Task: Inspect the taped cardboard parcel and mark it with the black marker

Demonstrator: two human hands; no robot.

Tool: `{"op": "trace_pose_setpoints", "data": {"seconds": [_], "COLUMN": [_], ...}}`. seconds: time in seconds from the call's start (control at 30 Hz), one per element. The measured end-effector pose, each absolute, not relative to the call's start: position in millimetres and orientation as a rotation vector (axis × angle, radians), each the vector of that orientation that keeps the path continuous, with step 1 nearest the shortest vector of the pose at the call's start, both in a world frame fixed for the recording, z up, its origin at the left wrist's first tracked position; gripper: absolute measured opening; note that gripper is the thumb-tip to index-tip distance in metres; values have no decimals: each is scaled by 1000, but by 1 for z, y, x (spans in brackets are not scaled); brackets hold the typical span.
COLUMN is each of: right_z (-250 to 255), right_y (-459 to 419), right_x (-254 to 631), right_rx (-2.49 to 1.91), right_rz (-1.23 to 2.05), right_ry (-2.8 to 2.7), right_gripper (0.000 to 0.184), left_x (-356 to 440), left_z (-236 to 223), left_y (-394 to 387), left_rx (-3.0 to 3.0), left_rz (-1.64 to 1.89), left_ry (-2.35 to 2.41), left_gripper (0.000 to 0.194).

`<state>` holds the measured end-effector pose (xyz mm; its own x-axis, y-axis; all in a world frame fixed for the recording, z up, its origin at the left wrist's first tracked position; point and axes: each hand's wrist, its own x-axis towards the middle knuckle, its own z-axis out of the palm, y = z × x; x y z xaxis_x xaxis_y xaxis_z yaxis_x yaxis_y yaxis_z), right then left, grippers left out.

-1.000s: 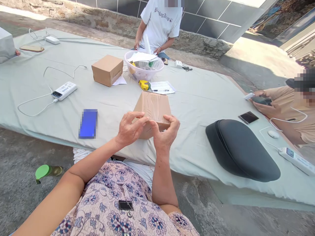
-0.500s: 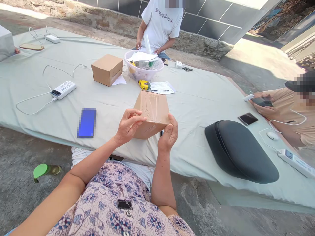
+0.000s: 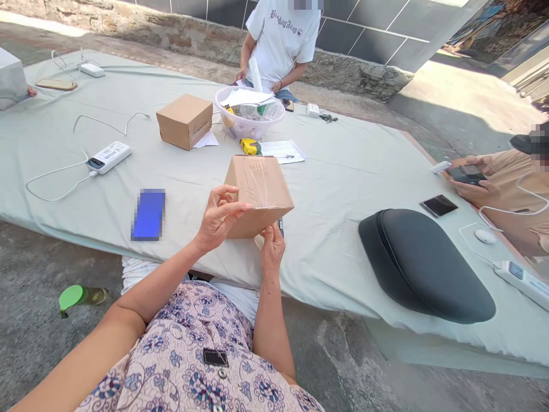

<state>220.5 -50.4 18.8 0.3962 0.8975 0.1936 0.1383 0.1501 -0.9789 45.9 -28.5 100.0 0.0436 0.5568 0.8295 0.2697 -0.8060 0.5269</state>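
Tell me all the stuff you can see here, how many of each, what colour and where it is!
Taped box: 1, brown, held up over the near table edge.
Plain box: 1, brown, on the cloth to the far left of the taped box.
Basin: 1, clear pinkish, behind the boxes, holding papers and small items.
Tape measure: 1, yellow, before the basin.
Power bank: 1, white, left, with a cable.
Cushioned seat: 1, black, right.
Bottle: 1, green cap, on the ground left.
Table cloth: 1, pale grey-green.
Other people: 2, one in white across the table, one in tan at right.
Left hand: fingers on the taped box.
Right hand: fingers under the box's near corner.
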Motion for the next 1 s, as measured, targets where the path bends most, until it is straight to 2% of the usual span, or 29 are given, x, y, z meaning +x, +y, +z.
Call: {"op": "trace_pose_setpoints", "data": {"seconds": [0.2,0.37,0.5,0.63,0.8,1.0], "right_z": [11,8,2,-3,-2,0], "right_y": [-57,-56,-55,-54,-53,-54], "right_x": [216,216,217,217,216,212], "right_rx": [-1372,-1367,-1357,-1348,-1346,-1352], "right_rz": [750,758,744,711,725,767], "right_ry": [-979,-996,-1053,-1112,-1131,-1157], "right_gripper": [56,53,50,44,38,33], "left_x": [46,44,36,23,13,10], "left_z": [94,69,44,30,31,34], "left_y": [-30,-35,-36,-37,-39,-38], "left_rx": [2123,1949,1707,1557,1674,1777], "left_rz": [1880,1849,1678,1469,1166,1026], "left_ry": [839,918,1102,1244,1520,1680], "left_gripper": [28,38,26,24,14,10]}}
